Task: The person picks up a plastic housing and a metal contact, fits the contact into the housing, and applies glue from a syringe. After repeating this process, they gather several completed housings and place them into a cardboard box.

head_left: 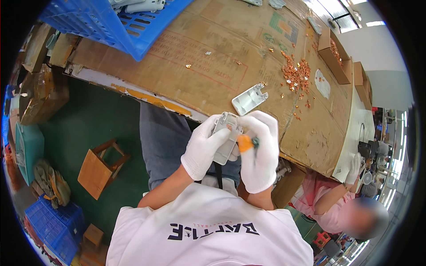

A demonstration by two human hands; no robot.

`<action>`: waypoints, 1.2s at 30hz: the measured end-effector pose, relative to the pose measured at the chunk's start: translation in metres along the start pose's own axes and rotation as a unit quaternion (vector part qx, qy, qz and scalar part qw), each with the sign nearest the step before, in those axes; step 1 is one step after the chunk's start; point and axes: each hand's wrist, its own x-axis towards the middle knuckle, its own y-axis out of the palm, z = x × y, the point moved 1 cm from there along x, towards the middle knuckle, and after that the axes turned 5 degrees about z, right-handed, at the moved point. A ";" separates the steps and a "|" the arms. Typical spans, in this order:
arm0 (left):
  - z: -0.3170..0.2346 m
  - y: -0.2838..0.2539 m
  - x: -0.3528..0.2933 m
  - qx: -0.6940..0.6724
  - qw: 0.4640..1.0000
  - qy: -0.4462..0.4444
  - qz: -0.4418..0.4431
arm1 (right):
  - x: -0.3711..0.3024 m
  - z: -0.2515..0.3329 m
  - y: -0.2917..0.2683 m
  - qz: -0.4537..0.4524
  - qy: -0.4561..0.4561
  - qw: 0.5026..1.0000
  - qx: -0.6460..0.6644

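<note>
My left hand [202, 150], in a white glove, grips a pale grey plastic housing [225, 144] with its thumb across the inside. The housing is an open shell, and a small copper-coloured piece [229, 126] shows near its upper end. My right hand [261, 153], gloved too, is closed at the housing's upper right edge with its fingers curled. An orange and dark green piece [245, 143] shows by its thumb; I cannot tell what it is. Just beyond my hands a second, similar white shell [250, 99] lies open side up on the cardboard-covered table [191, 84].
Loose copper-coloured parts [296, 73] are heaped at the right, near a cardboard box [333, 57] of more. A blue crate [102, 26] with white housings stands back left. A wooden stool [100, 170] is on the floor at left. Another person [328, 199] sits at right.
</note>
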 end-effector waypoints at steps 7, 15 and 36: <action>-0.006 0.018 -0.010 -0.051 0.999 -0.010 0.003 | -0.018 -0.002 -0.022 -0.097 -0.308 0.903 0.282; -0.012 0.029 -0.023 0.057 0.998 0.014 0.016 | -0.028 0.008 -0.013 0.098 -0.425 0.836 0.333; -0.001 0.030 -0.021 0.175 0.983 0.050 -0.018 | -0.014 0.010 0.009 0.010 -0.427 0.866 0.258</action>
